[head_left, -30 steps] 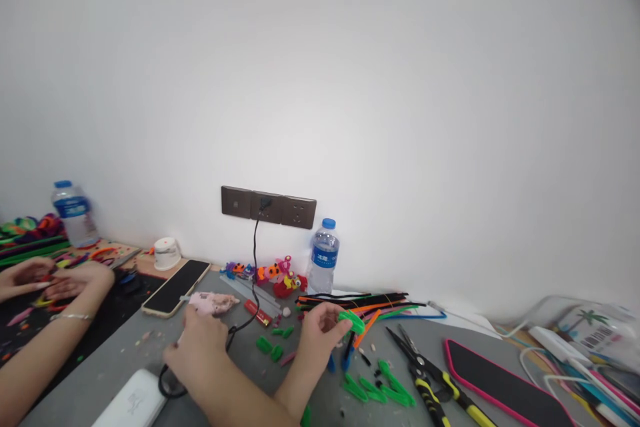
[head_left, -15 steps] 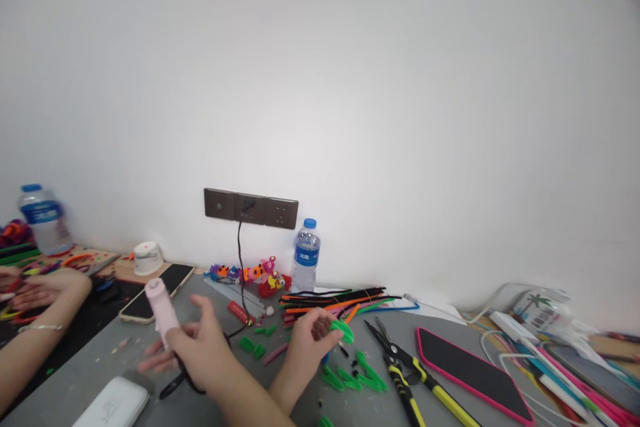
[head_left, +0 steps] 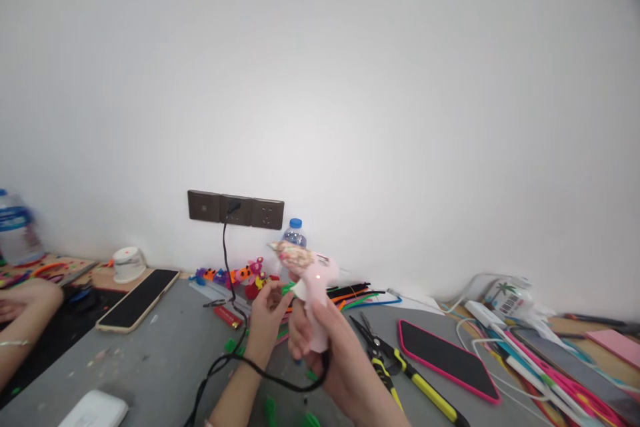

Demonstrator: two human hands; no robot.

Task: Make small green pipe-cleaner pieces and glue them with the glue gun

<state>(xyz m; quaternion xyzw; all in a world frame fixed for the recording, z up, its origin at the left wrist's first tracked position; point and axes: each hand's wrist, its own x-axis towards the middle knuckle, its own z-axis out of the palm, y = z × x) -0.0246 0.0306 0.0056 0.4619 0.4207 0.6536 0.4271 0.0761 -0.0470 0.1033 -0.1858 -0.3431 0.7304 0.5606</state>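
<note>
My right hand is closed around the handle of a pink hot glue gun. The gun has a floral-patterned barrel, its nozzle points left, and a small light glows on its body. From the base of its handle a black cord loops down across my left forearm. Just left of the gun, my left hand pinches a green fuzzy pipe cleaner piece, partly hidden by fingers and gun. More bent green pipe cleaner pieces lie on the grey mat below.
Yellow-black pliers and a pink-cased phone lie to the right. Behind my hands are a water bottle, loose pipe cleaners and small colourful figures. Another person's arm is at far left, near another phone.
My right hand has brought the glue gun from the left across to the right and raised it. My left hand has shifted left with the green piece. My forearms no longer cross.
</note>
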